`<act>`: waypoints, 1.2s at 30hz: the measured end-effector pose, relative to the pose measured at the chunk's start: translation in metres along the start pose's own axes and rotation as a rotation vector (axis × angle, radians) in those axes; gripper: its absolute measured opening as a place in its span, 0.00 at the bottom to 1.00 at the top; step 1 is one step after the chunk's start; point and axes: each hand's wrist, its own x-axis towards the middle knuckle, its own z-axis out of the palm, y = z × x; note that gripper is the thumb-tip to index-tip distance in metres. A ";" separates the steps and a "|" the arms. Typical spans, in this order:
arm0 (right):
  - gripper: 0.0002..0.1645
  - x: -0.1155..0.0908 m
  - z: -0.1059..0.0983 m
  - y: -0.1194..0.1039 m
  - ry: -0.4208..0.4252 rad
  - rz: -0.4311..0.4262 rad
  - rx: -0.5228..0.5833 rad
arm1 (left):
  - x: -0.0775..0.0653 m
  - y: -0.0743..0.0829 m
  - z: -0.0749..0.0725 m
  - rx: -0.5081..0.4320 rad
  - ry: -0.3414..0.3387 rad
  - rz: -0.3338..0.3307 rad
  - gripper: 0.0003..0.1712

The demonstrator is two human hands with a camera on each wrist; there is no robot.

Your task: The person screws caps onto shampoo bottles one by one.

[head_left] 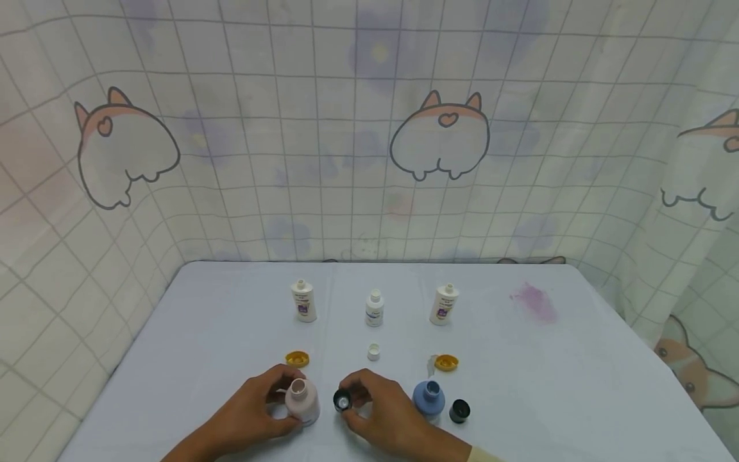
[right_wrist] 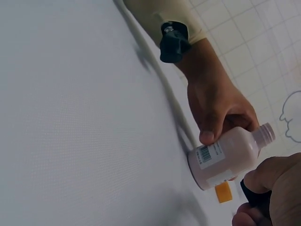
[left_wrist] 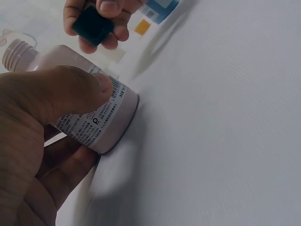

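We've a wide run of counter (head_left: 173,346) from its left edge to our left hand (head_left: 254,407), grip pinching the pink bottle (head_left: 303,407) upright, a yellow cap (head_left: 297,359) just behind. Narrow gap, then our right hand (head_left: 385,409), grip pinching a black cap (head_left: 342,400). A blue bottle (head_left: 429,402) crowds that hand, a second black cap (head_left: 460,411) beside it, then broad counter to the right edge.
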 end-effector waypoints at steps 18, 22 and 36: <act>0.23 -0.001 -0.004 0.002 0.063 -0.068 0.086 | 0.006 0.007 0.010 -0.037 0.007 0.044 0.34; 0.23 -0.001 -0.005 0.002 0.073 -0.072 0.102 | 0.007 0.007 0.014 -0.033 0.014 0.064 0.34; 0.23 -0.002 -0.005 0.002 0.094 -0.095 0.105 | 0.010 0.012 0.021 -0.027 0.013 0.075 0.34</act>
